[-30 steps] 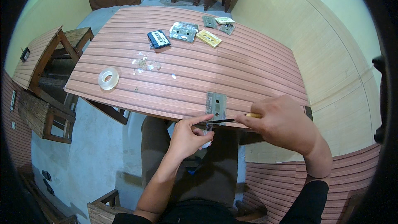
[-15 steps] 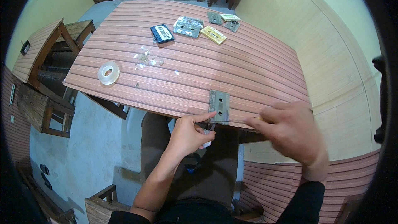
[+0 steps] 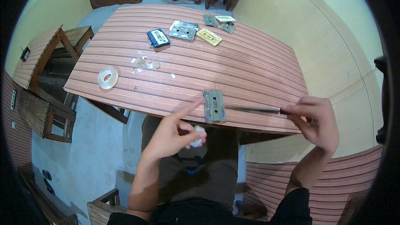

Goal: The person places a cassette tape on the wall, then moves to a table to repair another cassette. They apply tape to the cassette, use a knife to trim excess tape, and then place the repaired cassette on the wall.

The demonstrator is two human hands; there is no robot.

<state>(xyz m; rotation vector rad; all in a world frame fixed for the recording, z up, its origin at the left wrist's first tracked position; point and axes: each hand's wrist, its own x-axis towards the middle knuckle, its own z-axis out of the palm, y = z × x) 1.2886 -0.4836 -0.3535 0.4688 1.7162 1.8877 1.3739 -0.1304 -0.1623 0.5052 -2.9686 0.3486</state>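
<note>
A grey, see-through cassette tape [image 3: 215, 107] lies upright-on at the table's near edge. The index finger of my left hand [image 3: 168, 135] reaches to its left side. Curled below, the other fingers and thumb of that hand close on a small white object [image 3: 197, 136], mostly hidden, its kind unclear. My right hand [image 3: 314, 121] is closed around the dark end of a long thin tool [image 3: 254, 109] with a silvery band. Its shaft is blurred and points left across the table toward the cassette's right side; whether the tip touches is unclear.
A roll of clear tape [image 3: 108, 78] lies at the table's left. Clear broken bits [image 3: 145, 63] are scattered beyond it. Farther back are a dark blue cassette [image 3: 158, 38], a yellow cassette [image 3: 209, 36] and several grey ones [image 3: 182, 32]. Wooden benches [image 3: 54, 112] stand left of the table [image 3: 258, 71].
My right hand has moved right and slightly down, drawing the thin tool away from over the cassette's near end. My left hand has shifted a little left, its index finger now at the cassette's side.
</note>
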